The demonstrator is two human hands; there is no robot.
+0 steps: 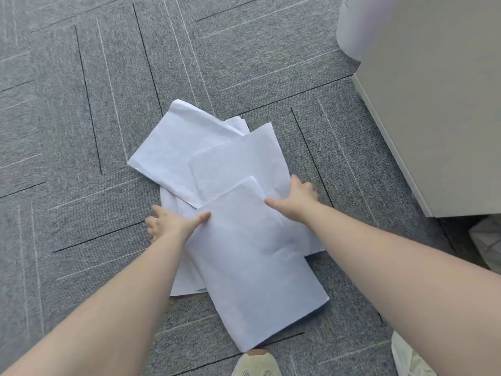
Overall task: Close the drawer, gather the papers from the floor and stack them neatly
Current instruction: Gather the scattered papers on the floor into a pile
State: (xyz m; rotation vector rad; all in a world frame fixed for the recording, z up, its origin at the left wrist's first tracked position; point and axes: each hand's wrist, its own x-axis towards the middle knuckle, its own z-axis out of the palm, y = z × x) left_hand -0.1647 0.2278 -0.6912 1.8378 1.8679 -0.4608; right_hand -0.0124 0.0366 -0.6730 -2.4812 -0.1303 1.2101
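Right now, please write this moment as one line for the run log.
phase: gathering | papers: overlapping, askew on carpet | left hand: at left edge | right hand: at right edge | stack: not yet squared

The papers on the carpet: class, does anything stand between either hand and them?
Nothing visible does. The left hand and right hand already touch opposite edges of the papers, which lie fanned, not squared, on the carpet.

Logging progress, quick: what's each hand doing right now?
Left hand: open, thumb on the papers.
Right hand: open, gripping the pile's right edge.
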